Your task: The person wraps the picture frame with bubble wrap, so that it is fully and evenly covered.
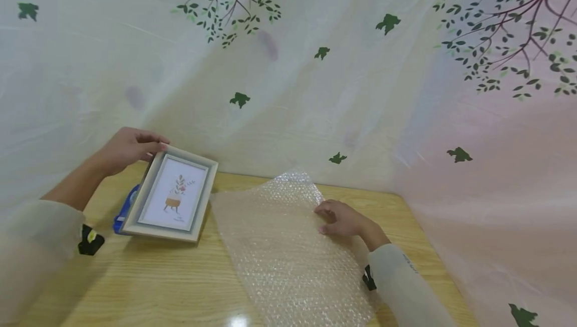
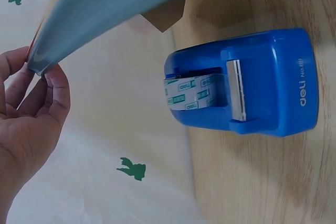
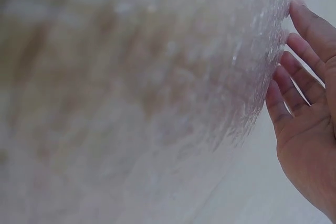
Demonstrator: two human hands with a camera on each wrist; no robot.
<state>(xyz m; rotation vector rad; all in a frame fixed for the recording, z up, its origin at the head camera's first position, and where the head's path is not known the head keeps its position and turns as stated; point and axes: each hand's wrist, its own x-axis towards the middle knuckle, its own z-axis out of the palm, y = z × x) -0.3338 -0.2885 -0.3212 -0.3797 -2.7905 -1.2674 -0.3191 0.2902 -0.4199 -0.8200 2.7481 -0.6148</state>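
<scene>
My left hand (image 1: 129, 150) pinches the top left corner of a picture frame (image 1: 205, 194), fingers on one side and thumb on the other. Inside its pale border is a print of a plant in an orange pot on legs. The frame leans tilted in front of a blue tape dispenser (image 2: 291, 82), which carries a roll of printed tape (image 2: 189, 93). A sheet of clear bubble wrap (image 1: 288, 247) lies to the right of the frame. At the wrap's right edge is my right hand (image 1: 344, 218); the right wrist view shows its fingers fairly straight, fingertips against the edge.
Everything rests on a light wooden table (image 1: 180, 282). Close behind it hangs a pale sheet (image 1: 288, 96) printed with leaves and branches, which also runs down the right side. Bubble wrap reaches the near edge of the head view.
</scene>
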